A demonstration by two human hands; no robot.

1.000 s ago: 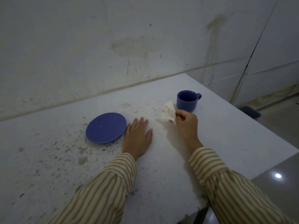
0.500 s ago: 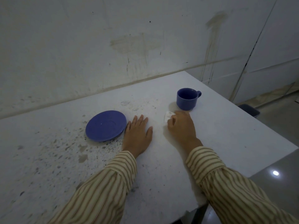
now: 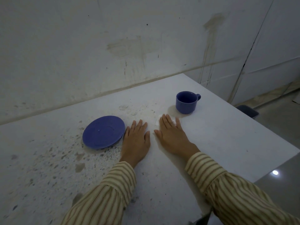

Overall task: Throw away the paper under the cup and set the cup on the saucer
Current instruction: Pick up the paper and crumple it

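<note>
A blue cup (image 3: 186,102) stands upright on the white table, handle pointing right and away. A blue saucer (image 3: 103,132) lies flat to the left, bare. My left hand (image 3: 136,140) rests palm down beside the saucer's right rim, fingers apart. My right hand (image 3: 172,135) lies flat on the table, fingers spread, its fingertips pressing on a small white piece of paper (image 3: 157,121) that peeks out just in front and to the left of the cup. Most of the paper is hidden under the fingers. The cup stands clear of the paper.
The white table (image 3: 227,143) is speckled with grit on its left half and meets a stained wall at the back. Its right edge drops to a shiny floor, where a dark bin (image 3: 248,111) stands beside the table.
My right hand held the paper pinched upright a second ago, then lowered it and flattened onto it on the table. The left hand, cup and saucer stayed put.
</note>
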